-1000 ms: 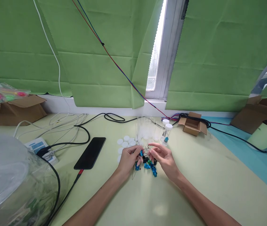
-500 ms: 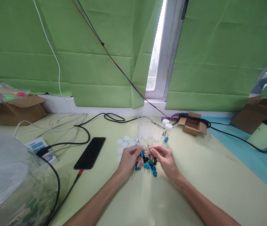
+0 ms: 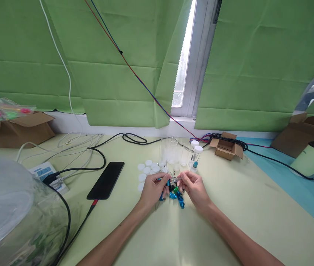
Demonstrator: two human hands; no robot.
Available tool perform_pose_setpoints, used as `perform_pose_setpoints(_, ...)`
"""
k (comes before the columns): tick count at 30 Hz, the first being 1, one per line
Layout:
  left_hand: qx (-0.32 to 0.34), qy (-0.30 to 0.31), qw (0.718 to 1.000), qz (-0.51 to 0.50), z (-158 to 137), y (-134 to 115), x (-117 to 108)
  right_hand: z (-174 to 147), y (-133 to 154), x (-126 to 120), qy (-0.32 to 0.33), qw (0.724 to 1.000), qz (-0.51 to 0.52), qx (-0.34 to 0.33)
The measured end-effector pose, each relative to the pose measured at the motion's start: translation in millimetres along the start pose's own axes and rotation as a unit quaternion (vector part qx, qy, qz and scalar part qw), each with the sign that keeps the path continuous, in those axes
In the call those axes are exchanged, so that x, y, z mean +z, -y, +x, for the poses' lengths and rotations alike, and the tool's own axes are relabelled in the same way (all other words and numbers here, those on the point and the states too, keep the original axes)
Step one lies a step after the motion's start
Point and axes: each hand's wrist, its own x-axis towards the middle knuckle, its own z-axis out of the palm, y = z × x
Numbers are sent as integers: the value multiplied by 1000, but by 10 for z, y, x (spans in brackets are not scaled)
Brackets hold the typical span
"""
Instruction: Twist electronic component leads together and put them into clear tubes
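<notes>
My left hand (image 3: pixel 154 189) is closed in a pinch around a small blue metal part (image 3: pixel 168 183), mostly covered by the fingers. My right hand (image 3: pixel 195 187) pinches a thin metal rod (image 3: pixel 176 178) that points toward the left fingertips. Between and below both hands lies a small pile of shiny blue metal parts (image 3: pixel 180 200), with black pieces (image 3: pixel 171 188) and a green piece (image 3: pixel 176 190) among them. Several thin metal rods lie just beyond the fingertips. White round caps (image 3: pixel 146 170) are spread beyond my left hand.
Clear tubes (image 3: pixel 175 151) stand behind the hands; a white-capped tube (image 3: pixel 198 149) holds a blue part. A phone (image 3: pixel 106 180), cables and a plastic-wrapped tub (image 3: pixel 4 207) are at left. A small cardboard box (image 3: pixel 225 147) sits at back right; a green cup (image 3: pixel 309 159) stands far right.
My right hand has shifted slightly left, and the thin metal rod now shows in its fingers. My left hand has moved very little.
</notes>
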Motion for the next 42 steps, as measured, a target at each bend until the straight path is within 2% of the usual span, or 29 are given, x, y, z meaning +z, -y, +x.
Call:
perform_pose_setpoints(8, 4, 2, 1000, 9, -8, -14, 13, 28, -24, -6, 15, 997, 74, 27)
perform_pose_setpoints(12, 1, 5, 1000, 7, -2, -8, 13, 12, 3, 8, -1, 998, 62, 21)
perform_pose_setpoints(22, -9, -6, 1000, -14, -13, -19, 4, 24, -14, -22, -3, 998, -15, -56)
perform_pose_setpoints(27, -10, -6, 1000, -13, -12, -39, 5, 34, -46, -33, -24, 997, -36, -63)
perform_pose_setpoints(34, -5, -7, 1000, -12, -6, -21, 3, 31, -67, -44, -17, 996, -57, -71)
perform_pose_setpoints(42, -3, -13, 1000, -12, 2, -12, 3, 21, -44, -25, -10, 997, -58, -43)
